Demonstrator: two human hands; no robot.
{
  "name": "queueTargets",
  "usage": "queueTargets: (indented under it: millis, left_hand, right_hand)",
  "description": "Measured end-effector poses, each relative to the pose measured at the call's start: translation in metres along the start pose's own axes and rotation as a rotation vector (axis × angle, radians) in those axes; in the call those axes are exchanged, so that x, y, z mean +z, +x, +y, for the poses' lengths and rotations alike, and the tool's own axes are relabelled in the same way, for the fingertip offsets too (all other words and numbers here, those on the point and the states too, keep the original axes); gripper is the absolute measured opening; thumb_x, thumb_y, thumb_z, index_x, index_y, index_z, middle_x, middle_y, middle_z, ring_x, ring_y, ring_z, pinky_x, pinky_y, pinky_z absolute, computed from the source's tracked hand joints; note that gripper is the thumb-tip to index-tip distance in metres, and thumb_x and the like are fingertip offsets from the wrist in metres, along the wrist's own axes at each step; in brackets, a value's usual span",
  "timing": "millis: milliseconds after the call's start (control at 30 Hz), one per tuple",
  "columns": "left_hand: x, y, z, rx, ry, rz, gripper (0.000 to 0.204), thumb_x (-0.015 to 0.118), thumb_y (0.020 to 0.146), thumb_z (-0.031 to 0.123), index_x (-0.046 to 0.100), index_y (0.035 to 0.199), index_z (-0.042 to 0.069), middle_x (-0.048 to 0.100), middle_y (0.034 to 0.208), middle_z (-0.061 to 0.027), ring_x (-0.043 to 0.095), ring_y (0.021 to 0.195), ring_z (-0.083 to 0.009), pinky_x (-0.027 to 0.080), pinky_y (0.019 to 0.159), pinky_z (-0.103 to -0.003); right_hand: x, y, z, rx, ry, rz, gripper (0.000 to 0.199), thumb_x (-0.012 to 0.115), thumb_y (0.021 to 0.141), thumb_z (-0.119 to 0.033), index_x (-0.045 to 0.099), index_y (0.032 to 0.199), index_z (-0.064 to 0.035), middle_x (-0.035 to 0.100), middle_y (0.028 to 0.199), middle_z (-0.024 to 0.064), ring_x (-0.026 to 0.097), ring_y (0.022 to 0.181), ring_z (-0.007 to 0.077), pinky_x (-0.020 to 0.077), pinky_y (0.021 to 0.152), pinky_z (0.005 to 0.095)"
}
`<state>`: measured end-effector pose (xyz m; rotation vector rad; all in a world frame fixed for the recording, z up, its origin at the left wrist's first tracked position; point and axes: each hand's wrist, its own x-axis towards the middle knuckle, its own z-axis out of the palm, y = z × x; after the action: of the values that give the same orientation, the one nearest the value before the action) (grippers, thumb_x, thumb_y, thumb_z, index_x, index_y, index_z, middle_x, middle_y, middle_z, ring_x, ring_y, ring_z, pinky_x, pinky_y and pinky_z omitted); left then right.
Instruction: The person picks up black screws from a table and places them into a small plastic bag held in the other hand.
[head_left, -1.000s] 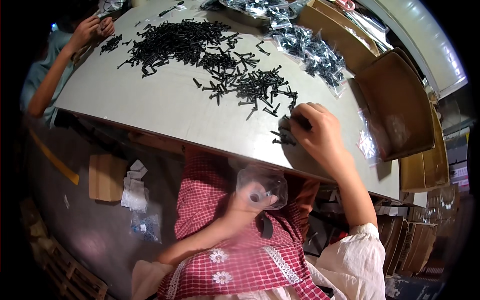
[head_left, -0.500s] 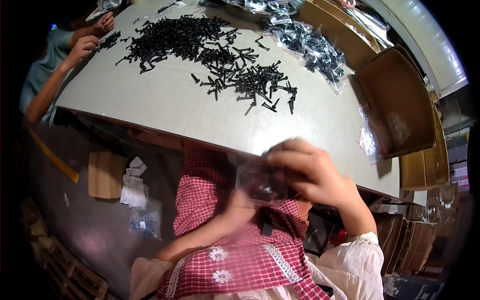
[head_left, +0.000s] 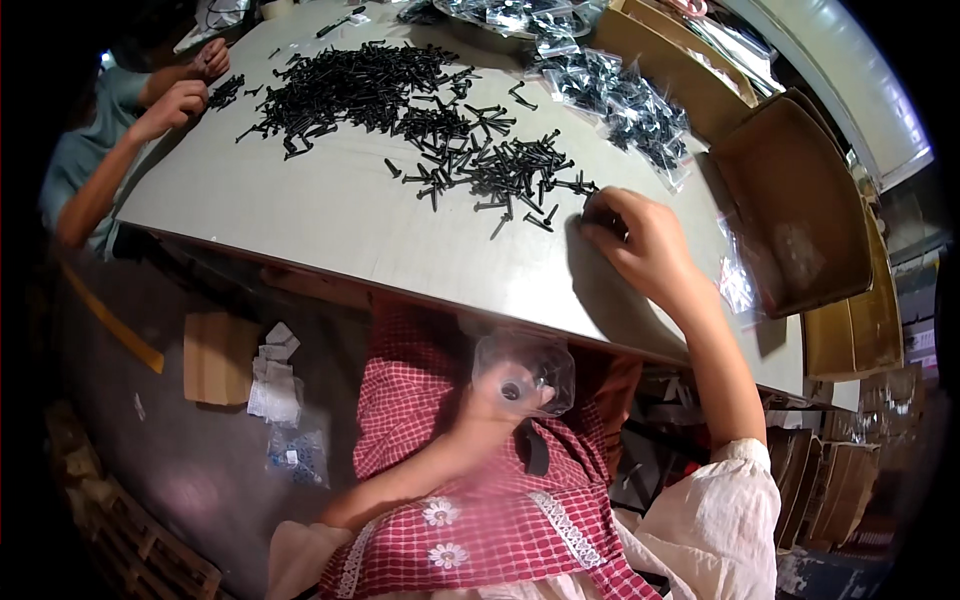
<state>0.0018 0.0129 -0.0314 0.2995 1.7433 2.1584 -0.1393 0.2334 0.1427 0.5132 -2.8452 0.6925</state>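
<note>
My left hand, over my lap below the table edge, grips a clear plastic bag. A small dark round piece shows through the film. My right hand reaches over the table with fingers curled together, pinching at a black screw at the right end of a loose group of black screws; the fingers largely hide it. To the left a larger, denser heap of black screws lies on the pale tabletop.
Filled clear bags lie at the back right, beside an open cardboard box. Across the left corner, another person's hands are at a small group of screws. A carton stands on the floor at left.
My right hand has moved from the plastic bag up and away to the right end of the screws. My left hand still holds the bag over my lap.
</note>
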Motion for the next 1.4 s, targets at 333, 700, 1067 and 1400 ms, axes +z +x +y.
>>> queueTargets:
  millis: [333,700,1067,1400]
  left_hand:
    - [0.001,0.003,-0.004,-0.042,0.070,0.006,0.029,0.074,0.099,0.000,0.066,0.126,0.005,0.069,0.114,0.0004,0.066,0.105,-0.0074,0.057,0.093,-0.023]
    - [0.005,0.004,-0.002,0.010,-0.020,0.008,0.033,0.074,0.099,0.001,0.066,0.131,0.004,0.069,0.121,-0.0023,0.066,0.110,-0.0104,0.058,0.097,-0.026]
    - [0.009,0.006,0.007,0.103,-0.047,-0.010,0.034,0.073,0.099,0.006,0.062,0.131,0.003,0.069,0.123,-0.0057,0.067,0.113,-0.0158,0.057,0.096,-0.028]
    - [0.014,0.010,-0.005,0.244,-0.031,0.053,0.033,0.075,0.098,0.004,0.063,0.129,0.001,0.070,0.116,-0.0050,0.068,0.106,-0.0133,0.057,0.093,-0.026]
  right_hand:
    - [0.004,0.001,-0.026,-0.436,0.082,-0.006,0.023,0.072,0.084,0.000,0.070,0.106,-0.0045,0.068,0.120,0.0147,0.064,0.114,0.0366,0.0542,0.097,0.0447]
    - [0.013,-0.003,-0.041,-0.338,0.249,-0.093,0.036,0.072,0.086,0.002,0.071,0.121,-0.0038,0.068,0.114,0.0156,0.066,0.106,0.0355,0.0551,0.092,0.0425]
    - [-0.003,0.005,-0.040,-0.291,0.225,-0.300,0.038,0.069,0.085,0.002,0.072,0.123,-0.0010,0.067,0.105,0.0178,0.066,0.102,0.0366,0.0546,0.090,0.0441]
    - [-0.021,-0.035,-0.057,-0.439,0.517,-0.326,0.027,0.072,0.088,0.001,0.075,0.115,-0.0032,0.070,0.107,0.0141,0.070,0.091,0.0291,0.0569,0.082,0.0383]
